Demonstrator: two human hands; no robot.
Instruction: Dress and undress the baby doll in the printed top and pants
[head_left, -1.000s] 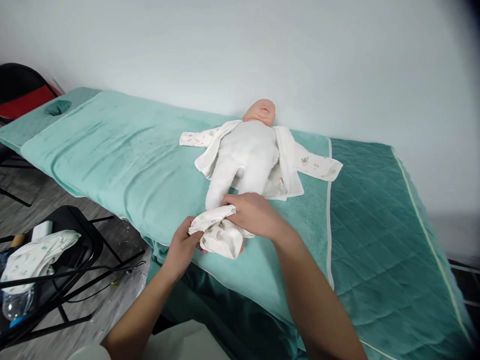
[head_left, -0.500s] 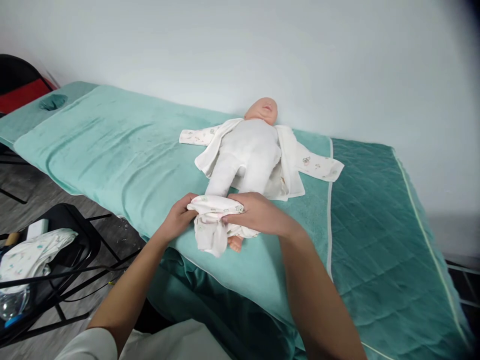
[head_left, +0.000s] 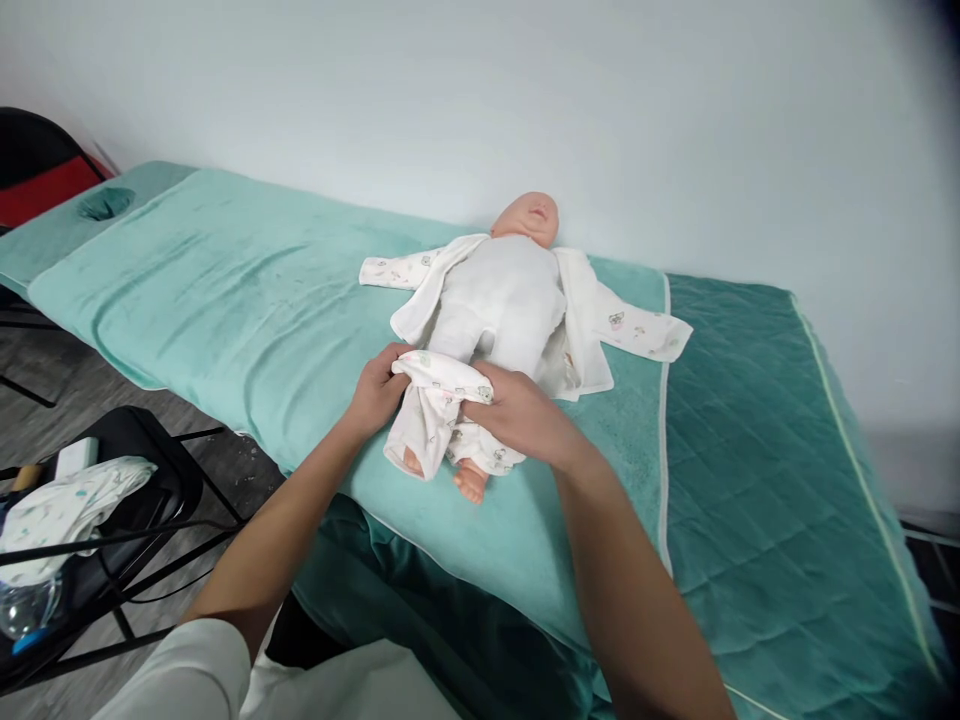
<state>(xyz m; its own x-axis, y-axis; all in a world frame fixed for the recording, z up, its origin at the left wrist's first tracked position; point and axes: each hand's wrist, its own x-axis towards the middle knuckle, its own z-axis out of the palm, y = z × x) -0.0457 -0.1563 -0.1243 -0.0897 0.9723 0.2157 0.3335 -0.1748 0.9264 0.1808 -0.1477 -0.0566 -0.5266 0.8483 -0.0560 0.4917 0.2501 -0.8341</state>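
Observation:
A baby doll (head_left: 499, 295) lies on its back, its head toward the wall and its feet toward me. Its arms are in the sleeves of a white printed jacket (head_left: 579, 330) that is spread open at the front. White printed baby pants (head_left: 439, 385) are around the doll's lower legs, and both feet poke out at the cuffs. At the left side of the waistband, my left hand (head_left: 377, 390) pinches the cloth. My right hand (head_left: 525, 412) grips the waistband's other side, with its thumb over the fabric. Some of the fingers are hidden by the cloth.
The doll lies on a padded table with a light green cover (head_left: 247, 260); a darker quilted cover (head_left: 780, 460) shows at the right. At lower left, a black folding chair (head_left: 169, 480) bears a folded printed cloth (head_left: 71, 515) and a white box (head_left: 76, 457). A wall borders the far side.
Both hands have drawn the pants' waistband farther up the doll's legs, away from me. The doll's left-hand foot now shows at its cuff.

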